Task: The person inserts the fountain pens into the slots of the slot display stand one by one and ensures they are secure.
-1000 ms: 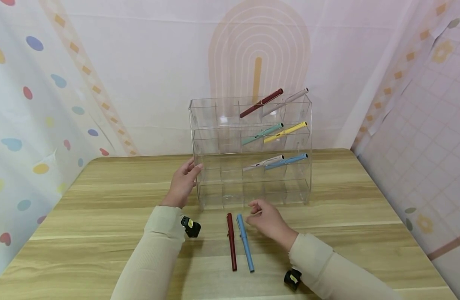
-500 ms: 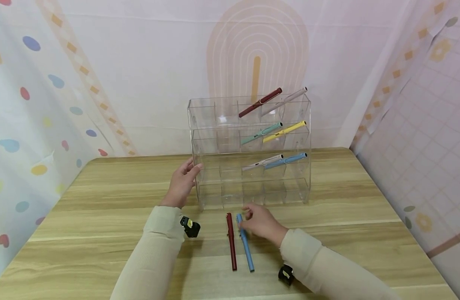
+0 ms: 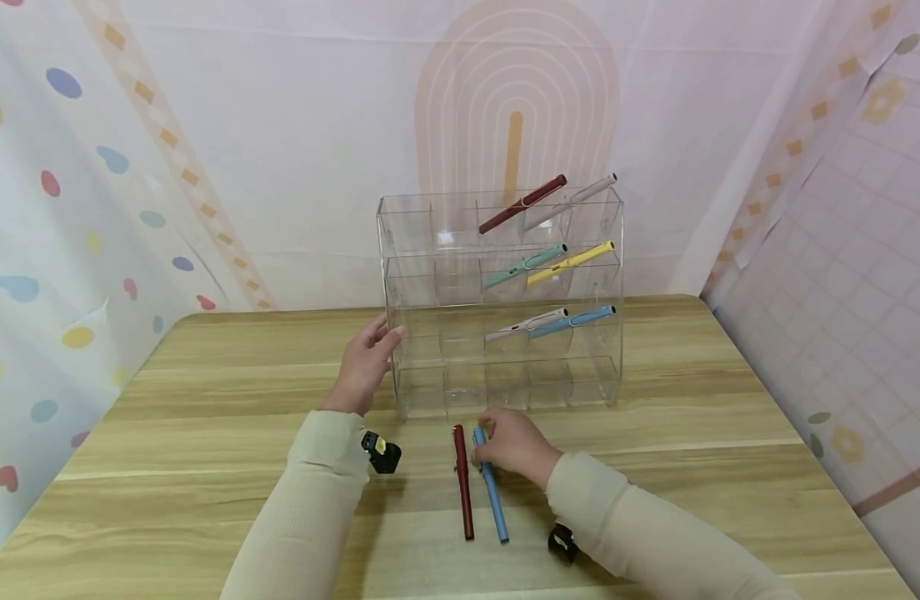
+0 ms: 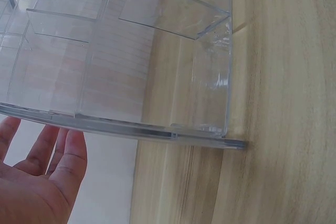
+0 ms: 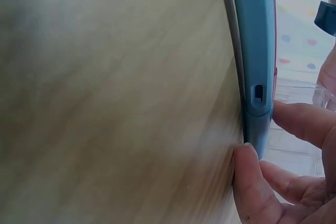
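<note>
A clear tiered rack (image 3: 422,393) stands upright on the table. My left hand (image 3: 362,367) touches its left side; in the left wrist view the fingers (image 4: 71,161) rest against the outer face of the side panel (image 4: 126,130). In front of the rack, a blue pen (image 3: 493,504) and a dark red pen (image 3: 463,492) lie side by side on the wood. My right hand (image 3: 516,446) pinches the blue pen near its far, capped end. The right wrist view shows thumb and finger on either side of the blue barrel (image 5: 254,51), with its clip along one edge.
Several pens lean in the rack's upper three tiers, among them a dark red pen (image 3: 523,205), a green pen (image 3: 525,267), a yellow pen (image 3: 572,263) and a blue pen (image 3: 576,321). Patterned cloth (image 3: 317,125) hangs behind and on both sides of the wooden table (image 3: 205,467).
My right hand has moved left from beside the blue pen and now pinches it. The left hand stays at the rack's side, and both pens on the table lie as before.
</note>
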### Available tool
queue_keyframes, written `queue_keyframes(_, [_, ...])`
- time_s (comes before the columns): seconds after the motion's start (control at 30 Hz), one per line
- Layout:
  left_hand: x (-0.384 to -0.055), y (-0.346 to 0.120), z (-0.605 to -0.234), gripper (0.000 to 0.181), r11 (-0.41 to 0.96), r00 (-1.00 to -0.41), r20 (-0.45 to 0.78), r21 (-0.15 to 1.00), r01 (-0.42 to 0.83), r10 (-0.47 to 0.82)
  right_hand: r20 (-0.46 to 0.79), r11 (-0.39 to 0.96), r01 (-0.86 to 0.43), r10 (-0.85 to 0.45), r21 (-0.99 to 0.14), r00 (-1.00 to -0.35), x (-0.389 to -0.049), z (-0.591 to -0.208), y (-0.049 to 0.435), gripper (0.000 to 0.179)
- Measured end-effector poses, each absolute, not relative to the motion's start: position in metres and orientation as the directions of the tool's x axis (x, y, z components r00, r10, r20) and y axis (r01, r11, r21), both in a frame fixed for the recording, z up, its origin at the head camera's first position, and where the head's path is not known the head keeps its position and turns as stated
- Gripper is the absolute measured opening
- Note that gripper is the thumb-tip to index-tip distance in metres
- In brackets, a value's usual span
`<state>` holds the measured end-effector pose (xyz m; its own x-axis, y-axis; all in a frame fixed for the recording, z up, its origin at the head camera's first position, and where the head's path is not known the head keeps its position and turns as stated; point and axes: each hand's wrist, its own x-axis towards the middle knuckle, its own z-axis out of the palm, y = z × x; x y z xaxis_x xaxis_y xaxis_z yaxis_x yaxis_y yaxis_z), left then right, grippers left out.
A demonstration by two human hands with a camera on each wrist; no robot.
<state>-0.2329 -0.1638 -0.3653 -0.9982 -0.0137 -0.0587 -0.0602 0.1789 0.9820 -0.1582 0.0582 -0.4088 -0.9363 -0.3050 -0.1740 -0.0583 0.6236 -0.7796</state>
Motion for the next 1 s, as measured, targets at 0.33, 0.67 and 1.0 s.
queue_keyframes(0.33, [-0.2305,-0.1626,-0.3620,0.053,0.172,-0.998,-0.060,0.983,-0.063,-0.023,-0.176,0.694,-0.089,-0.301,-0.714,-0.937,-0.1610,-0.4062,0.0533,0.043])
queue_keyframes(0.67, [-0.2307,-0.1629,-0.3629,0.054,0.180,-0.998,-0.056,0.982,-0.059,-0.024,-0.182,0.696,-0.076,-0.288,-0.714,-0.940,-0.1620,-0.4067,0.0530,0.040])
queue_keyframes(1.0, [-0.2309,-0.1625,-0.3631,0.053,0.180,-0.998,-0.056,0.982,-0.058,-0.015,-0.196,0.637,-0.037,-0.291,-0.770,-0.936,-0.1627,-0.4080,0.0582,0.040])
